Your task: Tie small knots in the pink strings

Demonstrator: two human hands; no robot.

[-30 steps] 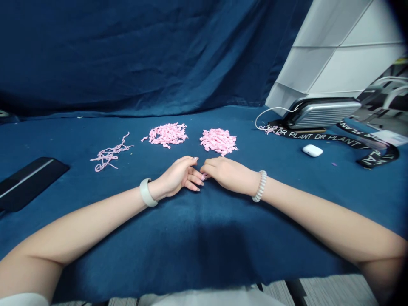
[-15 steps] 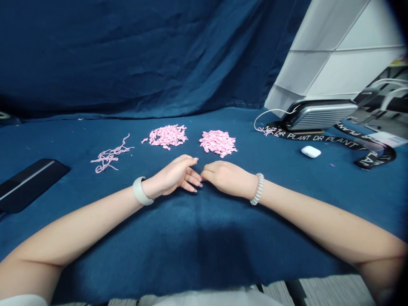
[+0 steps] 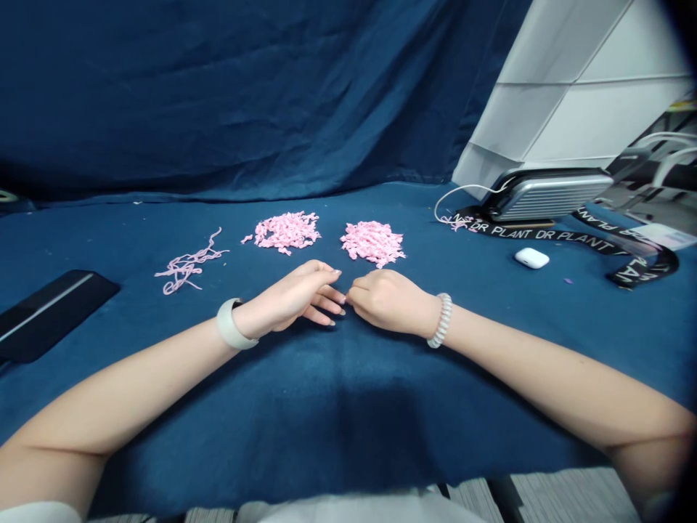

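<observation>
My left hand (image 3: 308, 294) hovers over the blue cloth, palm turned toward the right hand, thumb raised and fingers stretched apart. My right hand (image 3: 384, 300) is closed in a pinch, its fingertips almost meeting those of the left. Whatever the pinch holds is hidden or too small to make out. Just beyond the hands lie two heaps of small pink pieces like knotted yarn: a left heap (image 3: 287, 232) and a right heap (image 3: 373, 242). Loose pink strands (image 3: 190, 265) lie tangled on the left.
A dark flat panel with a pale stripe (image 3: 54, 312) rests at the left edge. On the right are a white earbud case (image 3: 532, 258), a black lettered strap (image 3: 534, 234) and a ribbed silver case (image 3: 555, 196) with a white cord. A blue curtain (image 3: 218, 94) hangs behind.
Both hands stay close together with almost the same pose. The left wrist and its band have shifted slightly left and up. The pink heaps and strands look unchanged.
</observation>
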